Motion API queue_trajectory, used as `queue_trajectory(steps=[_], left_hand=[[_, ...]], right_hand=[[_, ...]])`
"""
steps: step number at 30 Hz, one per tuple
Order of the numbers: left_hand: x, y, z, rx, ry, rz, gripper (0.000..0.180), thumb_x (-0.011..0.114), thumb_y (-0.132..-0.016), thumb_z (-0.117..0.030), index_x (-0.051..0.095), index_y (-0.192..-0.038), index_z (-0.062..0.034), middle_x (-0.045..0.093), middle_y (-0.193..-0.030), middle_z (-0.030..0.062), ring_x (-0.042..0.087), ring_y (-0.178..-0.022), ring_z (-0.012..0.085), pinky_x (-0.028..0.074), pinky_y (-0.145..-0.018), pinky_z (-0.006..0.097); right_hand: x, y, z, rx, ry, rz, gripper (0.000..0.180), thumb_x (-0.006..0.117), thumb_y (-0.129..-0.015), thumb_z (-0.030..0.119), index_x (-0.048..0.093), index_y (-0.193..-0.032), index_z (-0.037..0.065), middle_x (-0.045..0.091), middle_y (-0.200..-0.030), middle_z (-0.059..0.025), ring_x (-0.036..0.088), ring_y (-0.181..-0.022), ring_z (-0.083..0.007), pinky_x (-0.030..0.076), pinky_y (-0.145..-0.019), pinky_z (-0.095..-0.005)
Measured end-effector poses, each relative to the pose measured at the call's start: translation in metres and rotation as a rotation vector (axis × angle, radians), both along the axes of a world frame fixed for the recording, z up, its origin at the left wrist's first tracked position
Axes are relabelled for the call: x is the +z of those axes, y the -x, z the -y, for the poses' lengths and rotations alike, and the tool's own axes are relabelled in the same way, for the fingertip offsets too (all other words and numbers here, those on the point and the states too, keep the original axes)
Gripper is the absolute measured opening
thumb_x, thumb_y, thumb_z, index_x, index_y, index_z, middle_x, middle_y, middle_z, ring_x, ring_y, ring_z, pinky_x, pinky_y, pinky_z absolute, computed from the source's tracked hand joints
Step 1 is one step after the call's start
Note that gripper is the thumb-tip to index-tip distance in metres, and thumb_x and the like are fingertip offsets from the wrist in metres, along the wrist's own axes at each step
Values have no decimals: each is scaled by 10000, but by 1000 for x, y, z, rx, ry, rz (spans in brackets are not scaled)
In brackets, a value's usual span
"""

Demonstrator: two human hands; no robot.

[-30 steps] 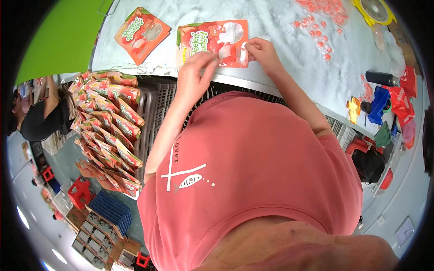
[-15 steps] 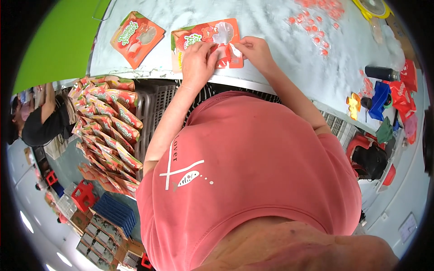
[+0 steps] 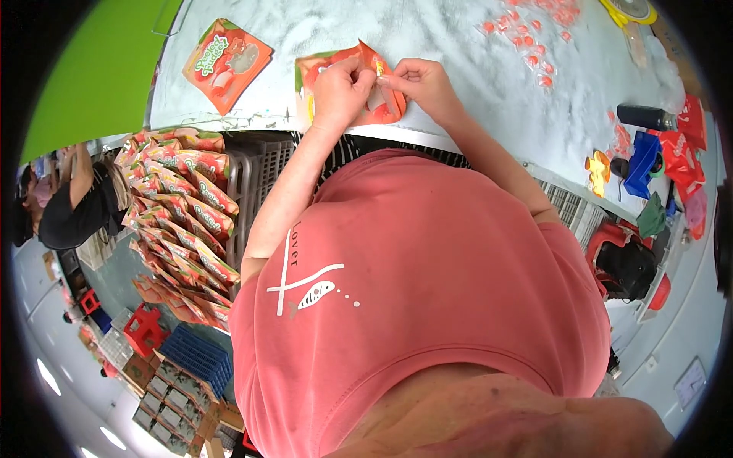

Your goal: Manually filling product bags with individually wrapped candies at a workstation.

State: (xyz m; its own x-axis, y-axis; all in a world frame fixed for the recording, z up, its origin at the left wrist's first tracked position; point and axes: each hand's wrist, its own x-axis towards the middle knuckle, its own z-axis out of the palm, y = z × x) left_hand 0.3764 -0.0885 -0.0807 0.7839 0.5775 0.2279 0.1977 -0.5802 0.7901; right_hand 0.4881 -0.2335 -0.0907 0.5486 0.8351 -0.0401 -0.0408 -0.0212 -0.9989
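Note:
A red-orange candy pouch (image 3: 391, 111) with green corners lies at the table's near edge, its far side now bent up into a peak. My left hand (image 3: 341, 91) rests over its middle, fingers closed in a pinch on it. Close beside, my right hand (image 3: 424, 85) pinches at the pouch's right part, thumb and forefinger together. A small yellow-and-white patch (image 3: 379, 69) shows between my fingertips; whether it is print or a separate piece I cannot tell. To the left, a second matching pouch (image 3: 227, 65) lies flat.
Small wrapped red candies (image 3: 528, 42) are scattered at the far right. A black bottle (image 3: 646, 117), a blue tape dispenser (image 3: 643, 168) and a yellow scale (image 3: 631, 11) stand farther right. Filled pouches (image 3: 187, 206) stand in rows at my left, near a person in black (image 3: 70, 214).
Both hands have drawn together over the pouch. Its right side, flat before, is now folded and lifted. My right fingers have moved inward from its right edge.

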Motion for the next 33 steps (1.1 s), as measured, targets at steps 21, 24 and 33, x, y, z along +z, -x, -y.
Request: queue_trajectory(steps=[21, 24, 33], left_hand=[[20, 14, 21, -158, 270, -143, 242, 664, -941, -217, 686, -861, 10, 636, -673, 12, 570, -628, 68, 469, -597, 245], [9, 33, 15, -122, 498, -302, 267, 664, -945, -243, 699, -840, 0, 635, -685, 11, 576, -638, 80, 476, -591, 249], [21, 30, -12, 71, 923, 158, 224, 618, -973, -133, 634, -1156, -3, 706, -1026, 57, 652, -902, 112, 517, -808, 267]], right_hand=[[-24, -14, -4, -233, -57, 57, 266, 550, -964, 54, 555, -1212, -41, 670, -1130, -137, 678, -984, -201, 568, -827, -307], [-13, -9, -1, -359, -194, -375, 290, 533, -971, 50, 533, -1251, -27, 640, -1200, -146, 657, -1064, -226, 564, -882, -345], [-1, 24, 27, -145, -152, -468, 504, 565, -962, 86, 390, -1426, -9, 540, -1355, -163, 581, -1205, -271, 516, -996, -400]])
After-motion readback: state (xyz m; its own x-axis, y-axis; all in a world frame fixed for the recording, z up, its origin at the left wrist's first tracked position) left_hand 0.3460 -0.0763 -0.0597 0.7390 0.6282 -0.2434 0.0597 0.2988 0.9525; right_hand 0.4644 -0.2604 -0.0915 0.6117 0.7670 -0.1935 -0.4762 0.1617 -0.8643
